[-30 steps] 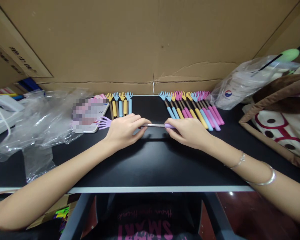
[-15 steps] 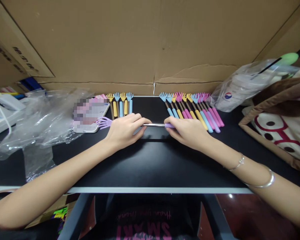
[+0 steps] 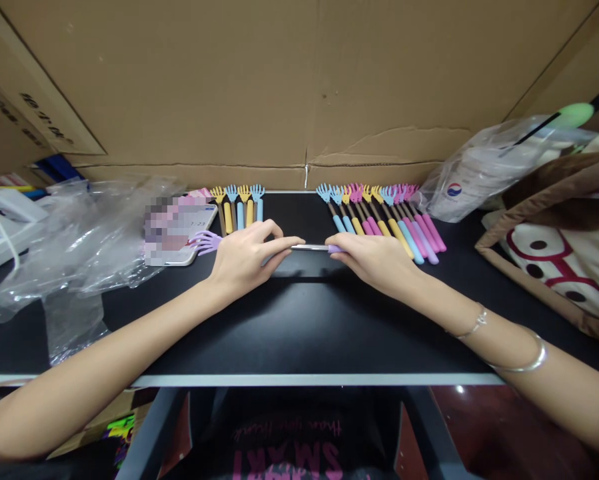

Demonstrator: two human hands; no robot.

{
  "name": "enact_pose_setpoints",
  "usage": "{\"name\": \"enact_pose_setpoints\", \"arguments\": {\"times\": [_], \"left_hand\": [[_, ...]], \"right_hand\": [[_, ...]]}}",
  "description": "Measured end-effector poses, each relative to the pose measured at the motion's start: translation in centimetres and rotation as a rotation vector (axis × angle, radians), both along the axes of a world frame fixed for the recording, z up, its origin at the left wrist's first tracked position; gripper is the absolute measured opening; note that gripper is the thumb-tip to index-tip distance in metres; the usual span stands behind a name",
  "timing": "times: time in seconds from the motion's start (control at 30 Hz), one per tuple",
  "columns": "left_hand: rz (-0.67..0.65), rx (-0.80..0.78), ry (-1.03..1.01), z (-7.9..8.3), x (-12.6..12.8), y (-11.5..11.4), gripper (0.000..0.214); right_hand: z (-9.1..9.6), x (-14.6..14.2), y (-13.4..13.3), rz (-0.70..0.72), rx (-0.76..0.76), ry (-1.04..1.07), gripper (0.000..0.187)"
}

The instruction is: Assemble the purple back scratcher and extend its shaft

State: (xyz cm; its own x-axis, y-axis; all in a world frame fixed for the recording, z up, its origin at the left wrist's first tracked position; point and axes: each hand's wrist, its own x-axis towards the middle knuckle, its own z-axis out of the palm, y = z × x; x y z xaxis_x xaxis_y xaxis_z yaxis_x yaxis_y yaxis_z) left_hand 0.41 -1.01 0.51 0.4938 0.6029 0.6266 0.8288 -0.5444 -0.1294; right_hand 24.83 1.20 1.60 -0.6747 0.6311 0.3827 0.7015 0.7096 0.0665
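Note:
A purple back scratcher (image 3: pixel 311 247) with a bare metal rod lies level between my two hands, above the black table. My left hand (image 3: pixel 246 260) pinches the rod between thumb and fingers, and the purple claw head sticks out past its left side. My right hand (image 3: pixel 374 263) is closed around the purple handle end, most of which it hides. Behind my left hand is a short row of yellow and blue back scratchers (image 3: pixel 241 213). A longer row of blue, yellow, pink and purple back scratchers (image 3: pixel 379 217) lies behind my right hand.
Crumpled clear plastic (image 3: pixel 89 240) covers the left side, beside a phone (image 3: pixel 199 220). On the right stand a bagged paper cup (image 3: pixel 472 187) and a brown-trimmed cloth bag (image 3: pixel 544 267). Cardboard (image 3: pixel 229 87) walls the back; the black table (image 3: pixel 299 333) has a pale front edge.
The fingers of my left hand have shifted slightly on the rod, the index finger now straighter and reaching further right. My right hand keeps its hold on the handle.

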Motion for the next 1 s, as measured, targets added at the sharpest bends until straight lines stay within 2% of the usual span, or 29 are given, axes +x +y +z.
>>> {"name": "enact_pose_setpoints", "arguments": {"times": [0.27,0.37,0.67,1.0], "left_hand": [[-0.011,0.006,0.033,-0.17,0.04,0.07,0.027],[-0.028,0.047,0.051,-0.17,0.01,0.16,0.026],[-0.031,0.037,0.086,-0.14,0.11,-0.1,0.026],[-0.027,0.04,0.122,0.0,-0.1,-0.15,0.024]], "right_hand": [[0.46,-0.14,-0.13,-0.05,-0.235,-0.053,0.028],[0.55,-0.23,-0.22,-0.047,-0.272,-0.063,0.028],[-0.12,-0.17,0.03,-0.054,-0.146,-0.089,0.028],[-0.13,-0.2,0.05,-0.046,-0.115,-0.106,0.026]]}}
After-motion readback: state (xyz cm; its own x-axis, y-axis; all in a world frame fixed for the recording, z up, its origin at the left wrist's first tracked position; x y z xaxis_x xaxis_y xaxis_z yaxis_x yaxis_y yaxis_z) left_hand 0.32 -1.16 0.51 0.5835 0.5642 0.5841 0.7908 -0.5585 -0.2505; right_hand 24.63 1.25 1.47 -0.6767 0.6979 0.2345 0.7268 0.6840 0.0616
